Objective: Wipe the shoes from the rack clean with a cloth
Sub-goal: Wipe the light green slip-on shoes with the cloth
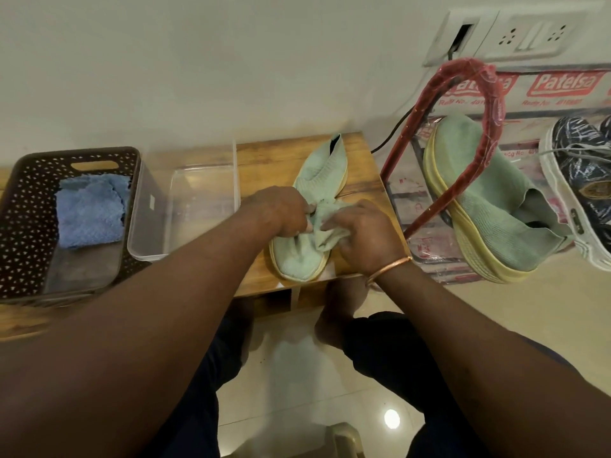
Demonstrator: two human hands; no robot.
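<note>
- Wiping is under way: the left hand (281,211) and the right hand (362,234) meet over the middle of the green shoe (297,259), which lies on the wooden worktop (261,166) near its front edge.
- Fingers: those of both hands are curled and grip the pale cloth (325,234), which is bunched between them on the shoe's upper.
- Orientation: the shoe is sole down, with the toe toward the person and the ankle opening toward the wall. Its long axis runs front to back, the heel end leaning slightly right.
- Technique (judgement): one hand should pin the shoe while the other strokes along the long axis. Spreading the bunched cloth would give a broader wiping face on the knit.
- Still to do, apparently: the matching shoe (489,200) and a dark patterned shoe (578,166) sit on the rack (496,100) at right.
- A blue cloth (89,213) lies in the basket (76,153) at left.
</note>
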